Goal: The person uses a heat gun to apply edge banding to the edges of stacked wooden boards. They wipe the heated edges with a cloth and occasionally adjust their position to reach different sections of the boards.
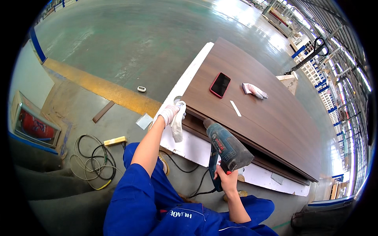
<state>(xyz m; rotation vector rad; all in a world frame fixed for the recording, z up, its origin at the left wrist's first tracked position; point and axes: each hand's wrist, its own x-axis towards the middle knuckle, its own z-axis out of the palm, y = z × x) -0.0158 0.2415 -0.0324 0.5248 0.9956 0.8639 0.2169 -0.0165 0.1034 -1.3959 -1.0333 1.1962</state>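
My right hand (pixel 226 180), bare, grips the handle of a blue-and-black heat gun (pixel 230 147). Its nozzle points toward the edge of a stack of dark brown wood-grain panels (pixel 271 129). At the stack's near left corner, my gloved left hand (pixel 169 114) is closed on a crumpled white cloth (pixel 177 133) that hangs down past the edge. Beside those fingers is a small round grey thing (pixel 178 98) that I cannot make out. On the top panel lie a red-cased phone (pixel 220 85), a white work glove (pixel 255 91) and a thin white strip (pixel 235 108).
White sheeting (pixel 189 148) sticks out under the panels. On the floor to the left are a coiled cable (pixel 94 163), a yellow power strip (pixel 115 141), a brown offcut (pixel 103 111) and a small white case (pixel 141 89). A boxed fire extinguisher (pixel 36 126) stands far left.
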